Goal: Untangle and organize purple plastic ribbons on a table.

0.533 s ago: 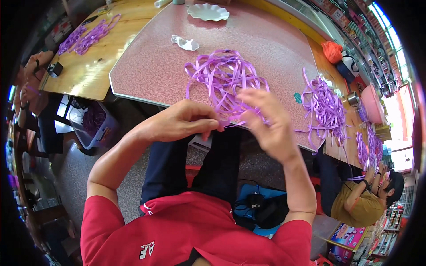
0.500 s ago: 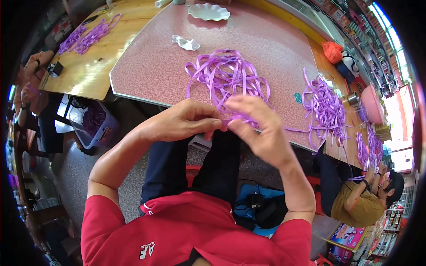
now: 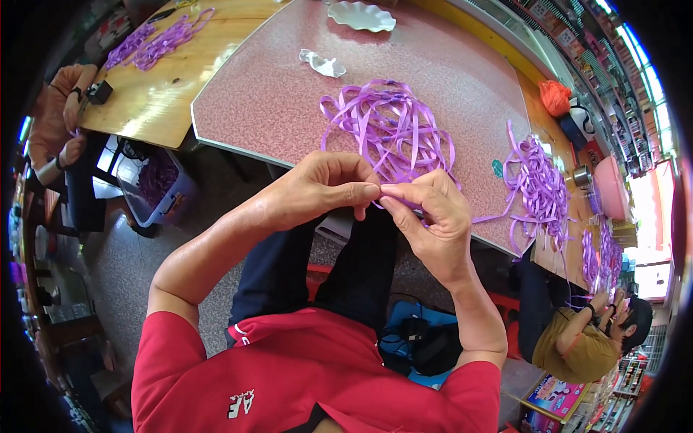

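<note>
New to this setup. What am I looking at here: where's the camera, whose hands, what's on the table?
There is no machine: a person in a red shirt works with bare hands. The one picture comes from a wide fisheye camera on that person's head, looking down, so straight edges bend near the rim. The left hand and right hand meet at the fingertips, pinching a thin purple plastic ribbon strip between them. Just beyond, on the pink speckled table, lies a loose tangled pile of purple ribbon, with a second purple ribbon pile farther right. A crumpled clear plastic wrapper and a white scalloped dish sit farther back. Other people work at the edges.
</note>
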### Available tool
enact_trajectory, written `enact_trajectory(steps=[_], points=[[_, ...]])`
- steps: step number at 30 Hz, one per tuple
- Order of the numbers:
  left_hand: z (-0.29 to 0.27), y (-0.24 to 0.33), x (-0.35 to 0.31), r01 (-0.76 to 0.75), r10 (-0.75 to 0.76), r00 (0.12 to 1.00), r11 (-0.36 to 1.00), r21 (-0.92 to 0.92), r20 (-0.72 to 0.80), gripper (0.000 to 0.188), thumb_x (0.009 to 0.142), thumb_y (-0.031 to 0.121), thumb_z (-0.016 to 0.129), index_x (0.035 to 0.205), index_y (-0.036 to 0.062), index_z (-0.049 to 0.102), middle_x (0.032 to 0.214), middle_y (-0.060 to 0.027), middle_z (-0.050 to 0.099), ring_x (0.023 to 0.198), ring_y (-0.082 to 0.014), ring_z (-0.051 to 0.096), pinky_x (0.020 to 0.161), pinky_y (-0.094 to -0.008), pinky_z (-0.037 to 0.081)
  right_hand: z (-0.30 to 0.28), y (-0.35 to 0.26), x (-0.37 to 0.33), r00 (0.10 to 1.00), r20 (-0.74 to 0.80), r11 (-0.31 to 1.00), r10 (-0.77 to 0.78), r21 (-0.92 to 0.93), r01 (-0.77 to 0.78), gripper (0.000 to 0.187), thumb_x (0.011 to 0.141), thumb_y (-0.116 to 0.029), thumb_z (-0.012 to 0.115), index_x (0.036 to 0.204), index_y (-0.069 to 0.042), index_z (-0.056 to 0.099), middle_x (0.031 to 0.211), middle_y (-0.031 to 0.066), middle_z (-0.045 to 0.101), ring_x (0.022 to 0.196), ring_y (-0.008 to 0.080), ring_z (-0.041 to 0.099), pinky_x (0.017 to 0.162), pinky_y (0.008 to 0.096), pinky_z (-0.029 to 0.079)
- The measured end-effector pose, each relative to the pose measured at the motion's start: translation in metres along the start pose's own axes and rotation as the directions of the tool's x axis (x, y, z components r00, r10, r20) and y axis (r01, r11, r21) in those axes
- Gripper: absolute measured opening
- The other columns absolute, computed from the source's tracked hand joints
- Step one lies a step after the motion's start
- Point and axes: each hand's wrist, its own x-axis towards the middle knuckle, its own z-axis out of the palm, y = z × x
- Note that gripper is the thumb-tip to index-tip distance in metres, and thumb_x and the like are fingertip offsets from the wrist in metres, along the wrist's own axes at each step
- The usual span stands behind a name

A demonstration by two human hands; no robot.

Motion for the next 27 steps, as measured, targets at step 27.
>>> enact_trajectory(steps=[27], points=[[0.008, -0.008, 0.01, -0.475, 0.637, 0.737, 0.25, 0.844, 0.226, 0.015, 0.083, 0.005, 0.072, 0.092, 0.0035, 0.061, 0.094, -0.0094, 0.062, 0.095, -0.0271, 0.06, 0.092, -0.0388, 0.044, -0.012, 0.0, -0.005, 0.998, -0.012, 0.998, 0.069, -0.005, -0.069, 0.01, 0.083, 0.0, 0.076, 0.093, -0.002, 0.074, 0.071, -0.0021, 0.053, 0.064, 0.0066, 0.045, 0.055, 0.0224, 0.034]])
